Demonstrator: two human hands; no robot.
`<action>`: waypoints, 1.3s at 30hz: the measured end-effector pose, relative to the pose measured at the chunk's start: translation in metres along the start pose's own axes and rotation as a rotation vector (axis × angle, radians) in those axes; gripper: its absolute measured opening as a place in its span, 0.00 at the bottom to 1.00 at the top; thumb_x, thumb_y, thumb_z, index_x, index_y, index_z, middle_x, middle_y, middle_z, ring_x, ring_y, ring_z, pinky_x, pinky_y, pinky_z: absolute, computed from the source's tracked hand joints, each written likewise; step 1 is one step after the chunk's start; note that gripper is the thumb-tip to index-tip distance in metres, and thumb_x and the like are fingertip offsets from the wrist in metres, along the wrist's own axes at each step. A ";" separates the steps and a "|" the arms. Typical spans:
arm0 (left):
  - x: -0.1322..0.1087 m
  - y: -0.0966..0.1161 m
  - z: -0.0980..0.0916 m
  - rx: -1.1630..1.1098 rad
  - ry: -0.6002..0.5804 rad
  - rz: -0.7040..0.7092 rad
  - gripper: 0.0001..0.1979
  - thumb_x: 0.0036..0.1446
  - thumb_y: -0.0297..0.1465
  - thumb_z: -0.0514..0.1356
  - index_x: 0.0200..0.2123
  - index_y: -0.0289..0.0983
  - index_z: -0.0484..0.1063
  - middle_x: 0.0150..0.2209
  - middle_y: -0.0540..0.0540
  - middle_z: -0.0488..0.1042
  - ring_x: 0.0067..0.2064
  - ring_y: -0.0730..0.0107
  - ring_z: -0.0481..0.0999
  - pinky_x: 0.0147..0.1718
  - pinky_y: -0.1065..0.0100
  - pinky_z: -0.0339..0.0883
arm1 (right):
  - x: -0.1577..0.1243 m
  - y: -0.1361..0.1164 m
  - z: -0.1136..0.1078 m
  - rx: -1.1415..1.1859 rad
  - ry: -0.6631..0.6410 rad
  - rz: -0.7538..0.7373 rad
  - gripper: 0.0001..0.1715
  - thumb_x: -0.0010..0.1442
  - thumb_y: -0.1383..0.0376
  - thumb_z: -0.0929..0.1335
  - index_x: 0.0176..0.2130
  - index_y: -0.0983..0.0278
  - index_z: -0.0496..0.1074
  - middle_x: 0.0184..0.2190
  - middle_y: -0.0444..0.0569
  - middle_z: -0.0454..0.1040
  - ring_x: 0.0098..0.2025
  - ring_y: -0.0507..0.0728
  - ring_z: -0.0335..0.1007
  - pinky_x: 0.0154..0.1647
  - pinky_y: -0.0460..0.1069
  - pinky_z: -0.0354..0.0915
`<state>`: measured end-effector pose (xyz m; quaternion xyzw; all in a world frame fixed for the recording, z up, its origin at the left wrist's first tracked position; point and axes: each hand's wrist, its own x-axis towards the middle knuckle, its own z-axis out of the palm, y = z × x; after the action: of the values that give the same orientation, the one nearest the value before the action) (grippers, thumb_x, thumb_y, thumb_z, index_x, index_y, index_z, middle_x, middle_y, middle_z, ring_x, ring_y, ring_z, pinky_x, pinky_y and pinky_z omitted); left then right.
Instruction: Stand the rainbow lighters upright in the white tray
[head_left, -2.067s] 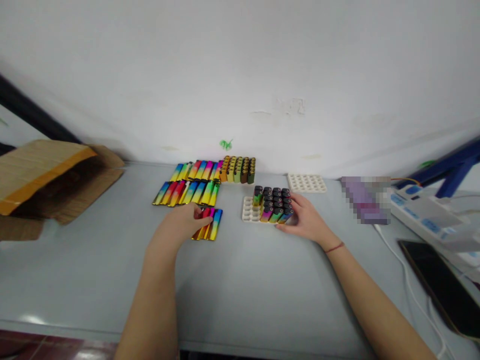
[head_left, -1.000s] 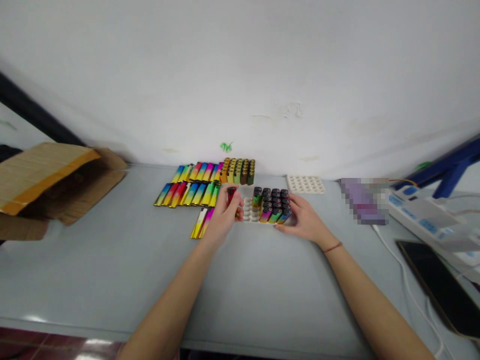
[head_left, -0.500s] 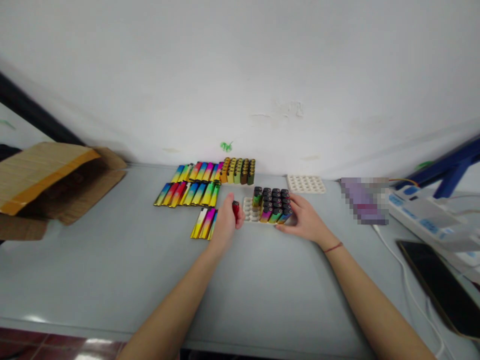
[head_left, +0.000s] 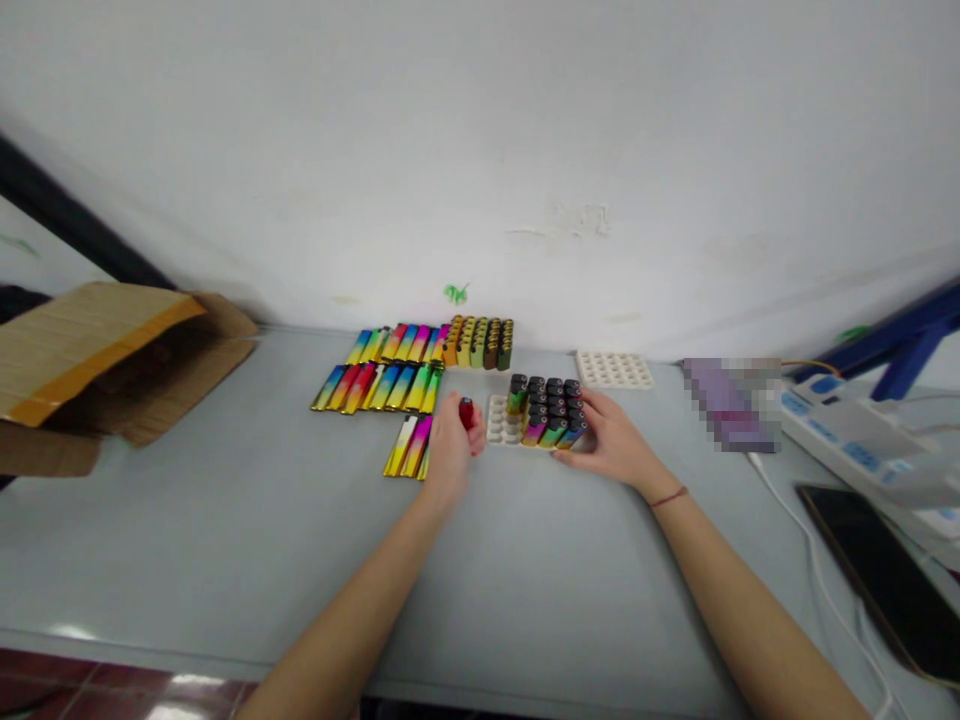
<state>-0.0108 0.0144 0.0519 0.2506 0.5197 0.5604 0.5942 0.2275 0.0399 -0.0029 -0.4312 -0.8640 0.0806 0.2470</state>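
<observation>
My left hand [head_left: 451, 443] grips a red lighter [head_left: 466, 412], held just left of a white slotted tray [head_left: 499, 424]. Several rainbow lighters with black tops [head_left: 549, 408] stand upright in the tray's right part; its left slots show bare. My right hand [head_left: 609, 440] rests against the tray's right side and steadies it. A few loose rainbow lighters [head_left: 409, 445] lie flat beside my left hand. Two rows of flat rainbow lighters [head_left: 384, 372] lie behind them.
A filled tray of orange-green lighters [head_left: 478, 342] stands by the wall, with a bare white tray [head_left: 613, 369] to its right. An open cardboard box [head_left: 97, 355] sits far left. A power strip [head_left: 862, 435], cables and a black phone [head_left: 885, 572] lie at right.
My left hand picked a red lighter from the loose pile and carried it right toward the tray, then turned it in its fingers. My right hand stayed on the tray.
</observation>
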 end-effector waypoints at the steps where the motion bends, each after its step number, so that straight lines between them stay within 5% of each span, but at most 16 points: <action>1: -0.001 0.001 0.000 -0.017 0.000 -0.004 0.22 0.60 0.41 0.47 0.16 0.39 0.55 0.12 0.57 0.47 0.14 0.80 0.46 0.13 0.76 0.43 | 0.000 0.000 0.000 -0.002 -0.001 0.001 0.43 0.53 0.44 0.72 0.57 0.68 0.67 0.58 0.65 0.68 0.60 0.71 0.64 0.62 0.65 0.62; 16: 0.001 0.000 0.001 0.021 0.015 -0.001 0.19 0.59 0.34 0.46 0.15 0.39 0.54 0.12 0.56 0.46 0.13 0.80 0.45 0.13 0.75 0.41 | -0.001 0.001 0.001 -0.015 -0.002 0.007 0.43 0.53 0.43 0.72 0.56 0.70 0.68 0.57 0.66 0.68 0.59 0.71 0.64 0.62 0.65 0.62; 24: 0.001 0.004 -0.002 -0.078 -0.080 -0.022 0.25 0.59 0.49 0.48 0.17 0.38 0.57 0.13 0.56 0.50 0.15 0.80 0.50 0.15 0.75 0.47 | -0.001 0.000 0.001 -0.002 0.001 0.021 0.42 0.53 0.43 0.71 0.57 0.67 0.67 0.57 0.64 0.68 0.60 0.71 0.64 0.62 0.66 0.61; 32: 0.020 -0.017 -0.011 0.178 -0.112 0.275 0.10 0.60 0.40 0.54 0.38 0.39 0.66 0.25 0.53 0.67 0.26 0.73 0.67 0.28 0.71 0.65 | -0.001 0.001 0.000 0.012 -0.021 0.016 0.42 0.52 0.44 0.72 0.57 0.66 0.68 0.58 0.63 0.68 0.60 0.70 0.64 0.62 0.64 0.61; 39: 0.022 -0.019 -0.021 0.511 -0.124 0.591 0.15 0.60 0.41 0.57 0.45 0.39 0.73 0.46 0.43 0.72 0.49 0.65 0.72 0.48 0.66 0.68 | 0.001 -0.001 -0.001 0.022 -0.007 0.007 0.43 0.53 0.44 0.72 0.58 0.66 0.66 0.58 0.63 0.68 0.60 0.71 0.63 0.62 0.66 0.61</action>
<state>-0.0258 0.0238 0.0213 0.5625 0.5109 0.5438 0.3560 0.2269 0.0396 -0.0017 -0.4314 -0.8623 0.0924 0.2484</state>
